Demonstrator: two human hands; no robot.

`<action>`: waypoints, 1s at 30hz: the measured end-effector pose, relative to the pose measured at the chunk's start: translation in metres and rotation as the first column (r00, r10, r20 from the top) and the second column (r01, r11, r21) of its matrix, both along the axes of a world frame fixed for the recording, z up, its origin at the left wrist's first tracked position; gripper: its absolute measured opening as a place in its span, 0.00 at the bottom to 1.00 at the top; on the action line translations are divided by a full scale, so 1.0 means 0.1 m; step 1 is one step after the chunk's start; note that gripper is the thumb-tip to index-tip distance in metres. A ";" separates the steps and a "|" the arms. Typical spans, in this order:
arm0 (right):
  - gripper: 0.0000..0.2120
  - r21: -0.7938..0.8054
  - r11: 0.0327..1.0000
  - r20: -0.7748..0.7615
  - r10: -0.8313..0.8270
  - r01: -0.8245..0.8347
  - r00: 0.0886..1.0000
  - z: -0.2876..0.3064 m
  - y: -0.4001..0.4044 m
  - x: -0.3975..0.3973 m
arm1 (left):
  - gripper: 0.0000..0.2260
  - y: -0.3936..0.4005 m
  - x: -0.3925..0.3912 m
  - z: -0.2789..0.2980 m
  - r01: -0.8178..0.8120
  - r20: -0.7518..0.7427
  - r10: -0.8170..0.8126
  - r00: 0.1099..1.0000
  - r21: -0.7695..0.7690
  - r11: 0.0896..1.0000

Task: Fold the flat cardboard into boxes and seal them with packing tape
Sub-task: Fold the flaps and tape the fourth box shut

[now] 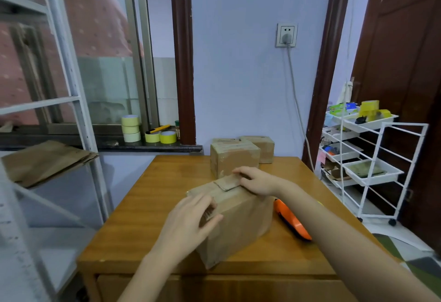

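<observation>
A brown cardboard box [238, 225] stands near the front of the wooden table [148, 206]. My left hand [191, 220] lies flat on its near top edge, thumb along the side. My right hand [255, 180] presses with straight fingers on the far top of the box, beside a small flap [226, 182] that sticks up. An orange tape dispenser [291, 223] lies on the table right of the box, partly hidden by my right forearm. Two closed boxes, one nearer [232, 158] and one behind it [261, 147], stand at the table's far edge.
Several yellow tape rolls [130, 128] and a yellow utility knife [158, 129] sit on the window sill at the back left. Flat cardboard [45, 161] lies on a white shelf at the left. A white wheeled trolley [372, 158] stands at the right.
</observation>
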State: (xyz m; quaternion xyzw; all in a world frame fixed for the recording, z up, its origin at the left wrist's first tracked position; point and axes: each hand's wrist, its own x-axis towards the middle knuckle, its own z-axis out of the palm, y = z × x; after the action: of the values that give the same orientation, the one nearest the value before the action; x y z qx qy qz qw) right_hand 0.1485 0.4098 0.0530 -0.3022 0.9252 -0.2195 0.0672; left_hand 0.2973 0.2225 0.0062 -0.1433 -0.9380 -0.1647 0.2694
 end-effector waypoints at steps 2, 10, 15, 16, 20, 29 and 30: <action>0.21 0.067 0.998 -0.025 0.007 -0.005 1.000 0.02 -0.01 -0.04 | 0.22 -0.10 0.00 -0.03 0.008 -0.011 -0.008 1.000 -0.019 1.000; 0.14 0.024 1.000 -0.024 -0.010 0.010 1.000 0.11 0.32 0.06 | 0.15 -0.34 -0.15 0.04 -0.240 0.055 0.243 0.968 -0.062 0.969; 0.12 0.007 1.000 0.005 -0.017 0.017 1.000 0.17 0.46 0.30 | 0.16 -0.29 -0.56 0.20 -0.290 0.102 0.304 0.947 -0.134 0.948; 0.11 0.007 1.000 0.003 -0.019 0.019 1.000 0.17 0.48 0.34 | 0.16 -0.26 -0.66 0.23 -0.285 0.115 0.305 0.946 -0.159 0.945; 0.11 -0.005 0.999 -0.016 -0.038 0.038 0.999 0.16 0.50 0.50 | 0.17 -0.07 -1.02 0.32 -0.237 0.183 0.285 0.941 -0.245 0.940; 0.12 0.005 0.990 -0.182 -0.135 0.139 0.974 0.05 0.46 0.60 | 0.17 0.19 -1.35 0.35 -0.183 0.235 0.233 0.944 -0.215 0.959; 0.12 0.001 0.989 -0.215 -0.145 0.149 0.966 0.02 0.48 0.62 | 0.16 0.19 -1.27 0.34 -0.194 0.186 0.221 0.957 -0.157 0.968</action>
State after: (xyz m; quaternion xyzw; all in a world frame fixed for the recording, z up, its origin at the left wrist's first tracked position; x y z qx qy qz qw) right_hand 0.2106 0.4579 0.0552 -0.2542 0.9487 -0.1820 -0.0468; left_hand 0.1698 0.2416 0.0404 -0.0445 -0.9794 -0.0845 0.1780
